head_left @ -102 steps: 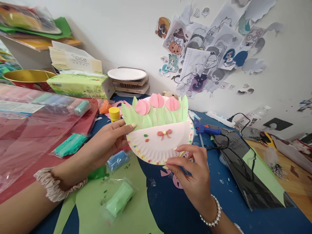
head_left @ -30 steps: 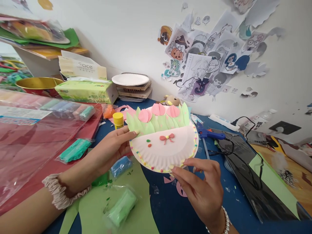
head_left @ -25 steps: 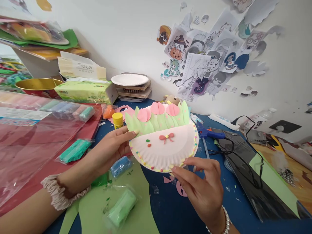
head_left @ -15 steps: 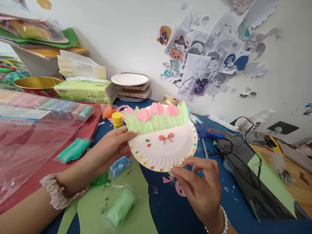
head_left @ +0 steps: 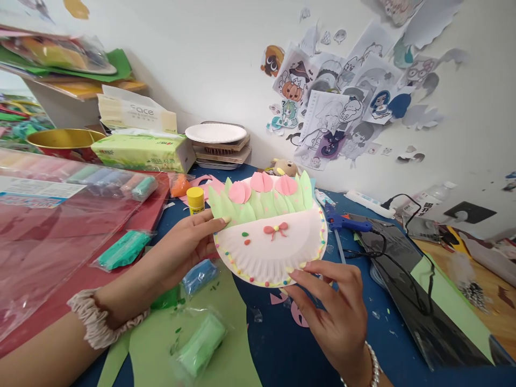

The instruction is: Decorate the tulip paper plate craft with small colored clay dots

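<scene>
A paper plate craft (head_left: 258, 252) is held up above the table, its white half-plate pocket facing me. Pink paper tulips (head_left: 262, 183) and green paper leaves (head_left: 258, 207) stick up from the pocket. Colored dots line its curved rim, and a small pink bow (head_left: 276, 230) sits near the middle beside a green and a red dot. My left hand (head_left: 197, 231) grips the craft at its left edge, thumb in front. My right hand (head_left: 332, 301) pinches the lower right rim with its fingertips; the fingers behind the plate are hidden.
A blue glue gun (head_left: 349, 222) with a black cord lies at the right. Bagged green clay (head_left: 201, 344), blue clay (head_left: 199, 277) and teal clay (head_left: 123, 250) lie at the left. A yellow-capped glue stick (head_left: 195, 200) stands behind my left hand. Tissue packs (head_left: 145, 153) sit farther back.
The right fingertips have shifted slightly on the plate's lower rim, uncovering a blue dot there. The craft stays in nearly the same place, with the left hand's grip unchanged.
</scene>
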Motion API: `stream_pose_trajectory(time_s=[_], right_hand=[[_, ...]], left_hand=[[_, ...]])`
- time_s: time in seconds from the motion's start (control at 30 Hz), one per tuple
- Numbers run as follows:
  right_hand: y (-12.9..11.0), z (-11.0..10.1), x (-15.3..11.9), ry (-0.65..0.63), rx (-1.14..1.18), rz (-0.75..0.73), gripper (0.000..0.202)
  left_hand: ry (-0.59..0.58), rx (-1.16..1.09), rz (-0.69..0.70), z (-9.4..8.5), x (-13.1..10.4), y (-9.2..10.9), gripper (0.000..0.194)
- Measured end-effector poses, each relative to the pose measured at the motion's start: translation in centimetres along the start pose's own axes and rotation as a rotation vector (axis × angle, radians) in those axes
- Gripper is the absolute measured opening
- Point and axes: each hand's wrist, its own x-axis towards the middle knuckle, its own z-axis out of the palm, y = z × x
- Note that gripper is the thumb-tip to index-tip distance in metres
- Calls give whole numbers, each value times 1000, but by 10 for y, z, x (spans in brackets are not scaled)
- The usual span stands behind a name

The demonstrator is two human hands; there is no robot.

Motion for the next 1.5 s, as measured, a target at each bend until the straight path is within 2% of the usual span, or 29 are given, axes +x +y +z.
stream_pose_trajectory(time_s=[0.27, 0.37, 0.43, 0.53, 0.63, 0.77, 0.93, 1.1, 1.3, 1.5], right_hand=[[0, 0, -1, -18, -1, 6, 17], [9, -2, -2, 16, 28, 87, 25], [20, -2, -3, 62, 78, 265, 27], [38, -1, -2, 79, 188, 658, 30], [50, 3, 0, -90, 392, 929, 36], [53, 11, 3, -256, 675, 1119, 43], [47, 17, 6, -268, 900, 1139, 38], [44, 16, 6, -254, 914, 1119, 33], [48, 16, 3, -248, 904, 1133, 35], [46, 15, 4, -255, 962, 1109, 33]], left_hand=[[66, 29, -17, 2, -1, 2, 15], [52, 34, 37, 0, 2, 2, 15], [49, 40, 83, -1, 5, 2, 18], [54, 66, 137, -4, 10, 2, 25], [65, 107, 171, -6, 12, 2, 22], [62, 128, 188, -6, 11, 1, 11], [-27, 81, 141, 1, 4, 2, 16], [-55, 81, 128, 0, 4, 1, 12], [-128, 141, 68, -3, 9, -3, 18], [-98, 136, 50, 0, 8, -5, 20]])
